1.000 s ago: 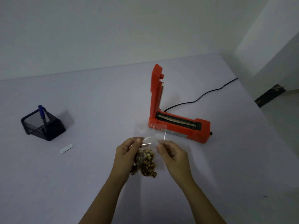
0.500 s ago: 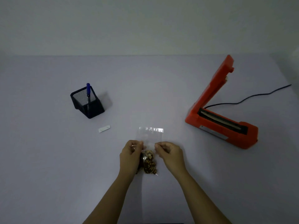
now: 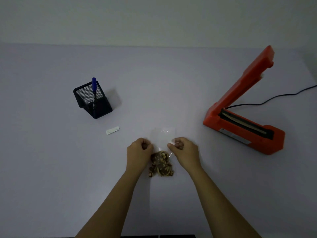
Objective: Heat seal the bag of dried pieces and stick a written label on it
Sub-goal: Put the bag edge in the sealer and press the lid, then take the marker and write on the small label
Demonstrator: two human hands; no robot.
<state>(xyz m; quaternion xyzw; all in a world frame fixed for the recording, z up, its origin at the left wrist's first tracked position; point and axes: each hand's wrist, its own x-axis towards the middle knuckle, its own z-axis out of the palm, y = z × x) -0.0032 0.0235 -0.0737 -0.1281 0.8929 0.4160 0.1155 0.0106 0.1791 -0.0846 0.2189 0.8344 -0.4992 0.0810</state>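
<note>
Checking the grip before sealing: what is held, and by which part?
The clear bag: the left hand pinches its left edge, the right hand its right edge, just above the dried pieces.

Nothing here can be read. The silver plate (image 3: pixel 235 135) on the sealer (image 3: pixel 247 146), near the right edge of the table (image 3: pixel 51 169), bears marks too small to make out, as does the pen (image 3: pixel 94 88). The label (image 3: pixel 112 130) shows only faint smudges.

Pale table (image 3: pixel 51 169) with mesh pen holder (image 3: pixel 96 105), white label (image 3: pixel 112 130), bag (image 3: pixel 162 164), orange heat sealer (image 3: pixel 243 127).
</note>
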